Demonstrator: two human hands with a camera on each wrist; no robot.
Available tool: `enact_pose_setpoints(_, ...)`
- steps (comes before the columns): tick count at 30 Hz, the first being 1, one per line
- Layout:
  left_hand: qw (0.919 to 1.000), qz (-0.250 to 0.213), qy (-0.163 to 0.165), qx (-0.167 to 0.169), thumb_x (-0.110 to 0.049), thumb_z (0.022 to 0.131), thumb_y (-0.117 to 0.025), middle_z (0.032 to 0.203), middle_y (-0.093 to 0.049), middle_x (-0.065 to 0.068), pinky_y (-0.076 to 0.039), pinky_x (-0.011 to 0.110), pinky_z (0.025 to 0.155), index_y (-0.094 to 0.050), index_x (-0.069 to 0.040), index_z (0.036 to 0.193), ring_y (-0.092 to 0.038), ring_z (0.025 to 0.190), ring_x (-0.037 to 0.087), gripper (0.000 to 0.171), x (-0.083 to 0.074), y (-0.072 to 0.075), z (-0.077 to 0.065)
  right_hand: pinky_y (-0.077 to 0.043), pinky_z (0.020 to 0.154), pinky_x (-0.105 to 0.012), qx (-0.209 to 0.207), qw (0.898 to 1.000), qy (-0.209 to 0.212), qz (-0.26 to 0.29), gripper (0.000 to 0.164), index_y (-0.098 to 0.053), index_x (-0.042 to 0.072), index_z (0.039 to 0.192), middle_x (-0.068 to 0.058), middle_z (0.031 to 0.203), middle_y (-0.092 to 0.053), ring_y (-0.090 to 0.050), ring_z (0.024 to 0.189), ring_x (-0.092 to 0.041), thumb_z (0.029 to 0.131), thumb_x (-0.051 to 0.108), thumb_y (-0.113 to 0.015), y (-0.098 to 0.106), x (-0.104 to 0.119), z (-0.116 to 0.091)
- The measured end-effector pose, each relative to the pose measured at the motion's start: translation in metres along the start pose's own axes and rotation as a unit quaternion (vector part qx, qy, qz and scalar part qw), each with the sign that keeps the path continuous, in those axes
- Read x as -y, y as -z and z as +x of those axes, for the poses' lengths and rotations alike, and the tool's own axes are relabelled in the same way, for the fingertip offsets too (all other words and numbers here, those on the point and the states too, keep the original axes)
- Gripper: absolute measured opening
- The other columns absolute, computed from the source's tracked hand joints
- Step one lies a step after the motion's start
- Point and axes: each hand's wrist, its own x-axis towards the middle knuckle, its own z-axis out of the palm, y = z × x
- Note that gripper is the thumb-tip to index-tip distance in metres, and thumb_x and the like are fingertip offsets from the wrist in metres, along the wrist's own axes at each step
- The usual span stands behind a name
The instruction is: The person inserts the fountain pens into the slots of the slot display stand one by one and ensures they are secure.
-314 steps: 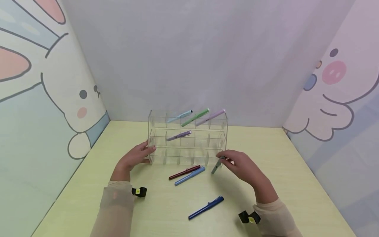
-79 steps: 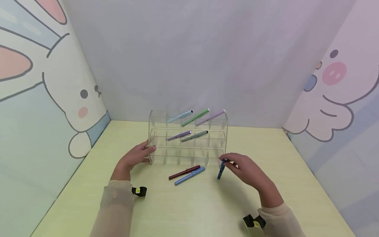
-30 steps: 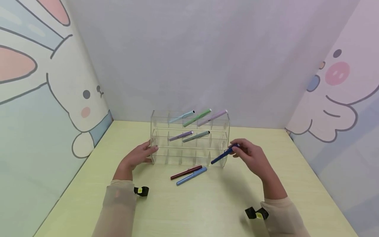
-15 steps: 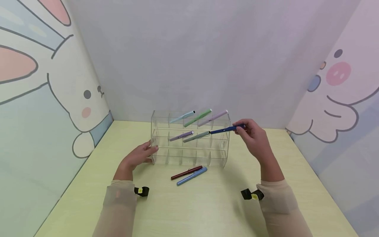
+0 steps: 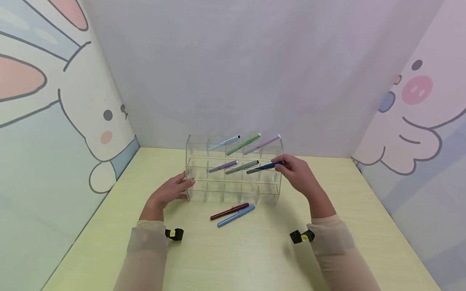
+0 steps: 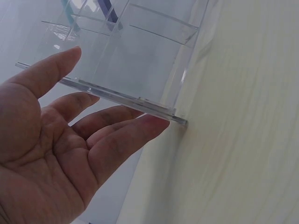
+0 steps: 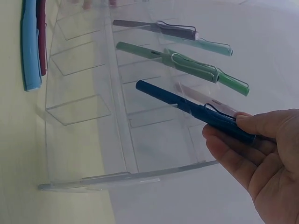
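Note:
A clear acrylic pen rack (image 5: 198,195) with three tiers of compartments stands on the table. My left hand (image 5: 168,192) holds its left side panel, thumb at the front and fingers against the outside, as the left wrist view shows. With thumb and fingers my right hand (image 5: 297,174) pinches the capped end of a dark blue pen (image 7: 175,102). The pen's other end lies over the middle tier, right of a grey-green pen (image 5: 242,167) and a purple pen (image 5: 223,166). Light blue (image 5: 225,142), green (image 5: 243,144) and lilac (image 5: 263,144) pens lean in the top tier.
In front of the rack, a dark red pen (image 5: 228,211) and a blue pen (image 5: 236,216) lie side by side on the pale table (image 5: 233,258). A grey backdrop (image 5: 255,81) stands behind, with cartoon-printed panels (image 5: 91,93) at both sides.
The grey-green pen went into the middle tier, and my right hand took the dark blue pen off the table. It rose with it, then moved left and down onto that tier. My left hand stayed.

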Motion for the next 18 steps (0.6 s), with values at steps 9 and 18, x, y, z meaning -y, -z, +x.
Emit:
enact_pose_setpoints(9, 0.9999, -0.005, -0.009, 0.003, -0.055, 0.096, -0.054, 0.162, -0.024, 0.014, -0.046, 0.053, 0.104, -0.016, -0.024, 0.159, -0.037, 0.142, 0.036, 0.08, -0.002, -0.001, -0.001, -0.045, 0.068, -0.036, 0.026, 0.999, 0.013, -0.022, 0.02, -0.067, 0.015, 0.118, -0.003, 0.093, -0.065, -0.053, 0.077, -0.021, 0.101, 0.02, -0.057, -0.009, 0.004, 0.006)
enact_pose_setpoints(18, 1.0, 0.001, -0.001, -0.001, -0.06, 0.093, -0.055, 0.161, -0.025, 0.014, -0.04, 0.056, 0.108, -0.014, -0.024, 0.159, -0.04, 0.14, 0.037, 0.086, -0.002, 0.0, -0.001, -0.044, 0.067, -0.036, 0.026, 0.999, 0.02, -0.023, 0.02, -0.067, 0.016, 0.117, -0.003, 0.096, -0.064, -0.05, 0.076, -0.021, 0.101, 0.019, -0.056, -0.015, 0.004, 0.006)
